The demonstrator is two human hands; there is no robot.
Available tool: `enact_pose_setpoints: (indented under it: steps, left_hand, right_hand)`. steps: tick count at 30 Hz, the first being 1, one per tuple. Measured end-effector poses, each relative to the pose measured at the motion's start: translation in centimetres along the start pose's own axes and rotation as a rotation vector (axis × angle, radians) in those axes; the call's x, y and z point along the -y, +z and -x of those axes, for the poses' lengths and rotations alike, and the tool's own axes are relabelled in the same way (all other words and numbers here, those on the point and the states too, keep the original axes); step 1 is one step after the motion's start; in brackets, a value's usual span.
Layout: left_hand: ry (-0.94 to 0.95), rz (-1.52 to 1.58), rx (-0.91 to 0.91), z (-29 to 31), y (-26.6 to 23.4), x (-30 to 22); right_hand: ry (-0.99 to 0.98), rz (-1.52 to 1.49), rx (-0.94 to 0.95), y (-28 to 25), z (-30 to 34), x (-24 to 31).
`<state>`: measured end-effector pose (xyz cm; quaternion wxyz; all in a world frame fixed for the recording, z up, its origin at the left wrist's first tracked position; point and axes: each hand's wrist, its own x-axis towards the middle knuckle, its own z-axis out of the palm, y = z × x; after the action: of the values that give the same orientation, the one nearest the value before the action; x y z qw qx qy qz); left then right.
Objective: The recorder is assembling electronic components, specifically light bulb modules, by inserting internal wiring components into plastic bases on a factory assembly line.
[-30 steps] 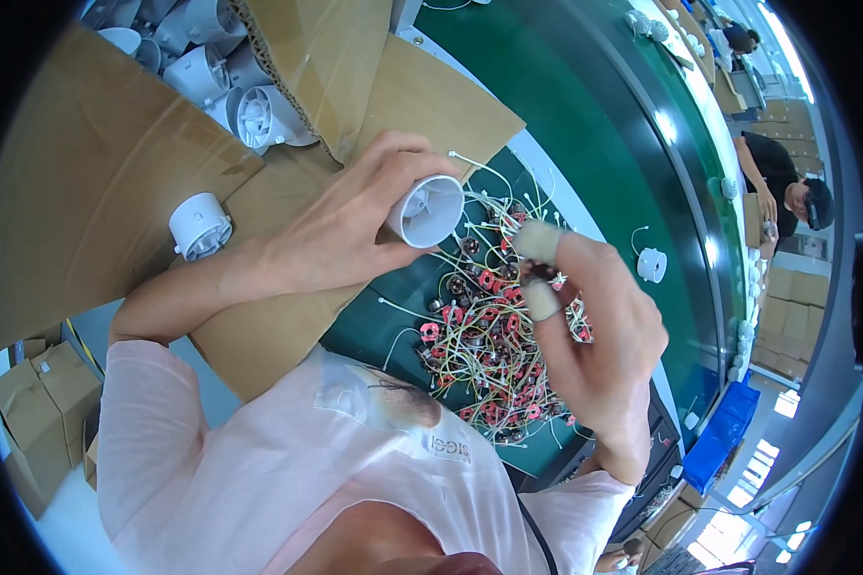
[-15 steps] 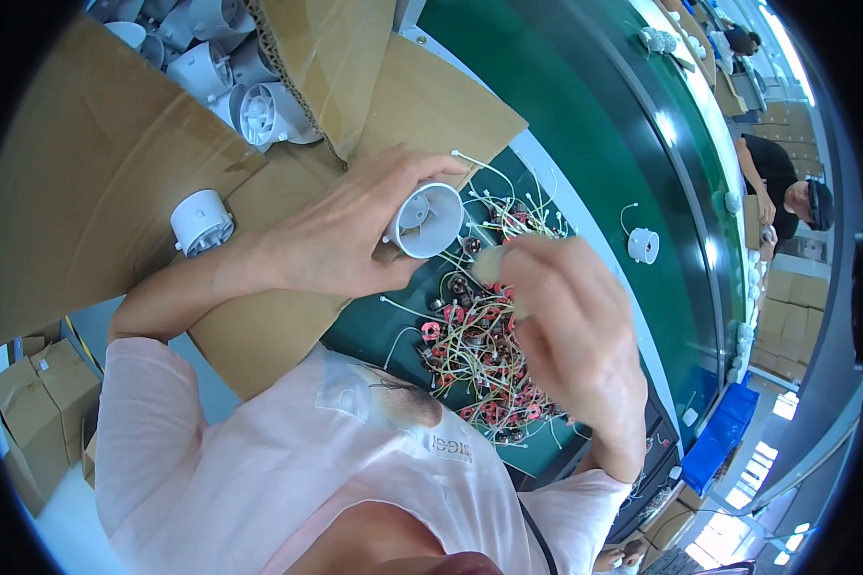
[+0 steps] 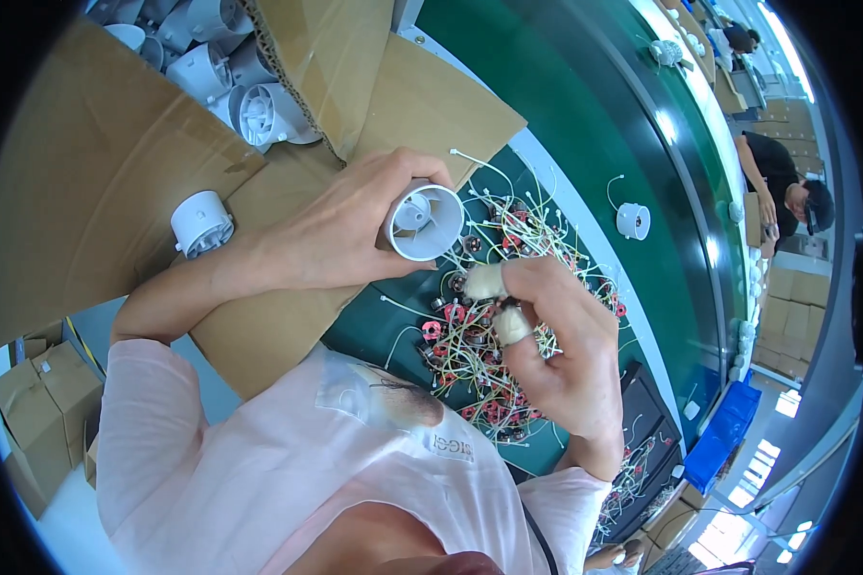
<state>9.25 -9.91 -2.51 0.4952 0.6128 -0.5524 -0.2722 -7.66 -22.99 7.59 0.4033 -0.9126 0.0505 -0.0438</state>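
My left hand (image 3: 355, 225) is wrapped around a white plastic cylinder housing (image 3: 443, 228), its open end and inner vanes turned up toward me. Over the pile of small motors with wires (image 3: 475, 359) hangs my right hand (image 3: 561, 335), thumb and finger bent toward each other. Pale finger covers sit on those two fingertips. A small dark bit shows between them, but whether it is gripped or lies in the pile behind is unclear. The motors are dark, many with pink-red discs and pale leads. Another white housing (image 3: 201, 223) lies on cardboard beside my left forearm.
A cardboard box (image 3: 115, 144) full of white housings (image 3: 201, 72) stands at the far left. Right of the pile runs a green conveyor belt (image 3: 566, 105), carrying a wired white housing (image 3: 633, 220). Beyond are a blue bin (image 3: 722, 436) and a co-worker (image 3: 781, 192).
My right hand has come down nearer the pile, its fingertips now in sight. The left hand has tilted its housing slightly. On the belt, the wired housing has moved toward the far end.
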Motion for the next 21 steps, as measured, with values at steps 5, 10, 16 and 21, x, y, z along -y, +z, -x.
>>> enact_pose_setpoints:
  steps: [5, 10, 16, 21]
  left_hand:
    - [0.266, -0.319, -0.052, -0.5, 0.5, -0.6]
    - [0.255, -0.327, -0.125, 0.0, 1.3, -0.3]
    - [0.134, -0.241, -0.162, 0.4, 1.7, -0.3]
    - [0.193, -0.314, -0.189, 0.1, 1.7, -0.4]
  right_hand:
    - [0.168, -0.17, -0.116, 1.6, -1.0, -1.1]
    - [0.011, 0.076, -0.236, 3.6, -0.8, -3.2]
    - [-0.198, 0.287, -0.425, 5.1, -1.6, -5.1]
    - [-0.15, 0.204, -0.373, 6.2, -1.8, -5.3]
